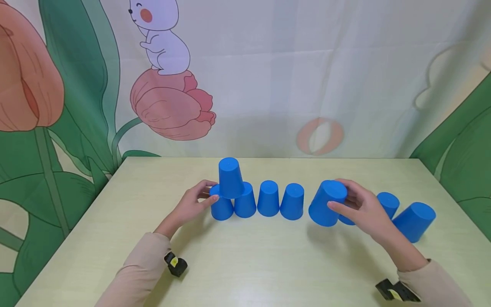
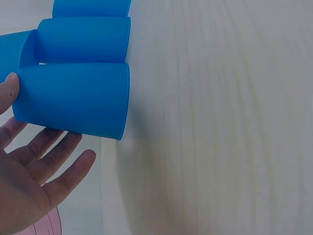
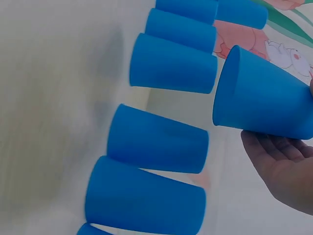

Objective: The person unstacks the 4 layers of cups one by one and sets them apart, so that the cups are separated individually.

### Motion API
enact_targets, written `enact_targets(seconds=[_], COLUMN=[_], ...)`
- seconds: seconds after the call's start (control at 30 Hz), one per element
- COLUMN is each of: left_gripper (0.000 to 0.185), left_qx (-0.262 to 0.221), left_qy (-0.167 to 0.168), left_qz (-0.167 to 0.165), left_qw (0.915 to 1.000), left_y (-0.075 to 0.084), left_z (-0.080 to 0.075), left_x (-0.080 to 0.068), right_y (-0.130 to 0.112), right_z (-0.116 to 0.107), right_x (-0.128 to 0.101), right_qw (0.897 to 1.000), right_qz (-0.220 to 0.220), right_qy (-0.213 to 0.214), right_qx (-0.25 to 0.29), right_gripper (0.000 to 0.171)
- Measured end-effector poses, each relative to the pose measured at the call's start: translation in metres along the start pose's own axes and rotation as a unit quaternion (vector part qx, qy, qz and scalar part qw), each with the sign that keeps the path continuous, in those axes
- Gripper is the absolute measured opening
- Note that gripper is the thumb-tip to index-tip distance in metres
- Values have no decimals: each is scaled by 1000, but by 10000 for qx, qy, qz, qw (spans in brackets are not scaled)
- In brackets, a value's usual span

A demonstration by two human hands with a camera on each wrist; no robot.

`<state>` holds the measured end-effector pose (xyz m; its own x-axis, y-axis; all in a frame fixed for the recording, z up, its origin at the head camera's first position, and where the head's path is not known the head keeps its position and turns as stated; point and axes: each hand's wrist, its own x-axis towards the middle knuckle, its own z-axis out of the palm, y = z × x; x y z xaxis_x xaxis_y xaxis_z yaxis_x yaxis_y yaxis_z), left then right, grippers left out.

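- Right hand (image 1: 362, 209) grips a blue plastic cup (image 1: 325, 203) upside down, tilted, lifted off the table (image 1: 268, 264); fingers curl round its closed end, thumb on the near side. Right wrist view shows the cup's rim (image 3: 226, 88) clear of the others.
- Left hand (image 1: 192, 204) w/ fingers fairly straight, tips touching the leftmost base cup (image 1: 221, 207); not gripping it. Left wrist view: thumb tip (image 2: 11, 85) on that cup's closed end, other fingers spread beside it, apart.
- Row on the table, upside down: leftmost base cup, second base cup (image 1: 245, 200), third cup (image 1: 268, 198), fourth cup (image 1: 292, 201). One stacked cup (image 1: 231, 178) sits across the first two.
- Spare cups right of the held one: one behind the hand (image 1: 388, 203), a tilted one (image 1: 415, 221) near the table edge, another mostly hidden under the right hand.
- My read of doing it well: level the held cup before lowering, since it's tilted now; a canted rim could catch a neighbour.
- Bring it straight down so the rim bridges two cup tops evenly, approx. centred over the gap btw them.
- Keep left fingertips light on the base; a hard push could slide the row & tip the stacked cup.
- Let go only once the rim sits flat on both.
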<state>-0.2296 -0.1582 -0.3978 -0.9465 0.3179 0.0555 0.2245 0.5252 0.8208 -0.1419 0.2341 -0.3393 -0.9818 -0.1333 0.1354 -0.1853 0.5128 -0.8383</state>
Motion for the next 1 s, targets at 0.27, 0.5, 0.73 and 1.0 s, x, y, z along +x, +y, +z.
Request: enact_targets(seconds=[0.27,0.5,0.73,1.0], left_gripper=[44,43,45,46], left_qx=[9,38,84,121], left_qy=[-5,7,20,67], left_qz=[-10,-44,-20,14], left_qw=[10000,10000,10000,9999], left_y=[0,1,1,2], left_z=[0,0,0,0], left_x=[0,-1,-1,-1], right_y=[18,31,43,44], right_z=[-1,1,7,6], right_x=[-4,-8,-7,-4], right_qw=[9990,9975,9949,9910], right_qz=[228,320,304,473], right_qy=[-75,-89,-156,-25], right_qx=[-371,-616,-949,-1249], right_gripper=[66,67,68,70])
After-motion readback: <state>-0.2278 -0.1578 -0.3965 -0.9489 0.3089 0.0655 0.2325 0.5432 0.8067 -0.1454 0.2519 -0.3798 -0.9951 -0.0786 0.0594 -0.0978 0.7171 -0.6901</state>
